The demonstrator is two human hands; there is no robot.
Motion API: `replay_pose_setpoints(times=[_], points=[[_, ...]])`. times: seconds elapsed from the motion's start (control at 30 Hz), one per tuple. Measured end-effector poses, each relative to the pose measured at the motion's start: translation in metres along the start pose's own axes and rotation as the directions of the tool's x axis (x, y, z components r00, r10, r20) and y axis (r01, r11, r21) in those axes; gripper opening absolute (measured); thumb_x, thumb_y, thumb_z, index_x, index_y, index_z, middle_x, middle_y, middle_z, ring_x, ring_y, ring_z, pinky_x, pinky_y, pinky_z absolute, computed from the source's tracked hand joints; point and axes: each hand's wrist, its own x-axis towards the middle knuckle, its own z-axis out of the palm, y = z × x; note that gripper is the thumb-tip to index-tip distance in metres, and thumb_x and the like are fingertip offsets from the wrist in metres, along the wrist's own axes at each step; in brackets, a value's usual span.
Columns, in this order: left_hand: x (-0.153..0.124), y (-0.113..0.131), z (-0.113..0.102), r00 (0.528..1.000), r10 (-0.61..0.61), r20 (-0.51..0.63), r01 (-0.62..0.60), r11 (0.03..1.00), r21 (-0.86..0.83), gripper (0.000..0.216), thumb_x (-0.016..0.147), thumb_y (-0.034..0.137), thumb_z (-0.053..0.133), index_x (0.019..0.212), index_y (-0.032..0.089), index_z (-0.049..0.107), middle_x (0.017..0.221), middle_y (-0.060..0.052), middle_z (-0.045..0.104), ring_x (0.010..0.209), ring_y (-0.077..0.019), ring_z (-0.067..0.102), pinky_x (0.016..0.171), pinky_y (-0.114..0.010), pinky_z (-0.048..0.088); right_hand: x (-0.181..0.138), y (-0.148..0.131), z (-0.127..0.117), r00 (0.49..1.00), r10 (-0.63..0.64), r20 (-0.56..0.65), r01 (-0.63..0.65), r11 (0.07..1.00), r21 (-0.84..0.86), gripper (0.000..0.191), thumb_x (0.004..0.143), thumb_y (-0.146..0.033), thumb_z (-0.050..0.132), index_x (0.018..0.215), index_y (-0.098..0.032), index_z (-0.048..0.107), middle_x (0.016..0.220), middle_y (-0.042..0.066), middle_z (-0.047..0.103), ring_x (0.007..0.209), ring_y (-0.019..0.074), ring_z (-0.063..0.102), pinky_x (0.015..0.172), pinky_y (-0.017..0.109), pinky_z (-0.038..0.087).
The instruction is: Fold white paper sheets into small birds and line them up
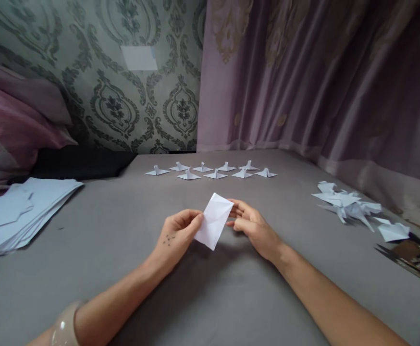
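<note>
A folded white piece of paper (214, 221), diamond-like in outline with crease lines on its face, is held up above the grey surface. My left hand (177, 233) pinches its left edge, thumb in front and the fingers partly hidden behind. At the right edge of the paper is my right hand (251, 223), with thumb and fingers apart; the fingertips are close to the upper right corner, and whether they touch it I cannot tell. Beyond the hands, several small folded white paper figures (215, 174) stand in two rows.
On the left lies a stack of white paper sheets (51, 206), near a black cloth (83, 162) and pink bedding (18, 115). Several folded paper pieces (350, 204) are heaped on the right, beside a dark item with blades (408, 254). A purple curtain (267, 86) hangs behind.
</note>
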Motion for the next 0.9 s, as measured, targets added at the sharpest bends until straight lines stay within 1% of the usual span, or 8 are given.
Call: replay_pose_setpoints(times=[0.03,0.1,0.17,0.27,0.37,0.47,0.63,0.9], points=[[-0.001,0.0,0.001,0.998,-0.059,-0.006,0.059,0.995,-0.081,0.03,0.08,0.042,0.055,0.083,0.015,0.066,0.072,-0.003,0.065,0.063,-0.0136,0.054,0.058,-0.023,0.039,-0.003,-0.003,0.002,0.998,0.004,0.066,-0.007,0.999,0.037,0.052,0.065,-0.012,0.047,0.116,-0.018,0.054,0.116,0.009,0.061,0.107,0.0194,0.056,0.087,0.032,0.046],[-0.003,-0.001,0.002,0.991,-0.131,-0.007,0.128,0.976,-0.175,0.03,0.077,0.042,0.058,0.083,0.014,0.066,0.074,-0.004,0.066,0.064,-0.0138,0.055,0.058,-0.023,0.039,-0.007,-0.007,0.005,0.993,0.035,0.109,-0.044,0.996,0.079,0.045,0.07,-0.017,0.052,0.115,-0.019,0.056,0.113,0.009,0.063,0.104,0.0199,0.057,0.083,0.032,0.046],[-0.004,-0.005,0.004,0.987,-0.161,-0.003,0.156,0.963,-0.22,0.03,0.075,0.042,0.06,0.082,0.014,0.066,0.075,-0.004,0.067,0.065,-0.0141,0.056,0.058,-0.023,0.039,-0.01,-0.007,0.009,0.993,0.091,0.076,-0.099,0.988,0.117,0.038,0.076,-0.03,0.057,0.112,-0.018,0.058,0.107,0.009,0.065,0.098,0.0194,0.059,0.077,0.029,0.046],[-0.005,-0.007,0.006,0.983,-0.181,0.02,0.18,0.956,-0.23,0.029,0.073,0.042,0.063,0.08,0.014,0.066,0.071,-0.002,0.065,0.061,-0.0119,0.054,0.056,-0.021,0.038,-0.009,-0.004,0.014,0.991,0.133,-0.033,-0.127,0.982,0.142,0.036,0.075,-0.042,0.064,0.099,-0.016,0.062,0.093,0.008,0.067,0.083,0.0163,0.061,0.068,0.026,0.045],[-0.005,-0.006,0.007,0.975,-0.195,0.102,0.212,0.957,-0.196,0.029,0.07,0.041,0.066,0.08,0.014,0.065,0.063,0.001,0.061,0.055,-0.0092,0.05,0.056,-0.021,0.038,-0.006,0.0,0.016,0.987,0.091,-0.131,-0.077,0.991,0.108,0.032,0.07,-0.041,0.069,0.087,-0.015,0.064,0.079,0.004,0.067,0.07,0.0129,0.058,0.063,0.025,0.043],[-0.006,-0.006,0.007,0.971,-0.18,0.16,0.206,0.964,-0.169,0.031,0.072,0.043,0.066,0.085,0.015,0.065,0.061,0.002,0.059,0.054,-0.0093,0.049,0.055,-0.021,0.038,-0.005,0.002,0.016,0.988,0.072,-0.134,-0.062,0.995,0.078,0.029,0.07,-0.039,0.069,0.084,-0.014,0.064,0.076,0.002,0.067,0.066,0.0118,0.057,0.061,0.024,0.042],[-0.004,-0.008,0.005,0.96,-0.18,0.212,0.205,0.974,-0.099,0.031,0.077,0.044,0.06,0.076,0.013,0.066,0.057,0.0,0.057,0.054,-0.0105,0.049,0.052,-0.021,0.034,-0.005,0.004,0.017,0.986,0.052,-0.156,-0.042,0.997,0.063,0.03,0.068,-0.04,0.07,0.085,-0.016,0.065,0.077,0.002,0.067,0.067,0.0127,0.059,0.063,0.026,0.045],[-0.003,-0.008,0.004,0.941,-0.215,0.261,0.245,0.966,-0.088,0.025,0.075,0.039,0.063,0.072,0.014,0.064,0.053,0.002,0.055,0.05,-0.0082,0.045,0.049,-0.02,0.031,-0.005,0.0,0.017,0.971,0.039,-0.235,-0.032,0.999,0.036,0.023,0.069,-0.037,0.069,0.075,-0.015,0.066,0.068,0.0,0.063,0.062,0.0111,0.055,0.062,0.025,0.044]])
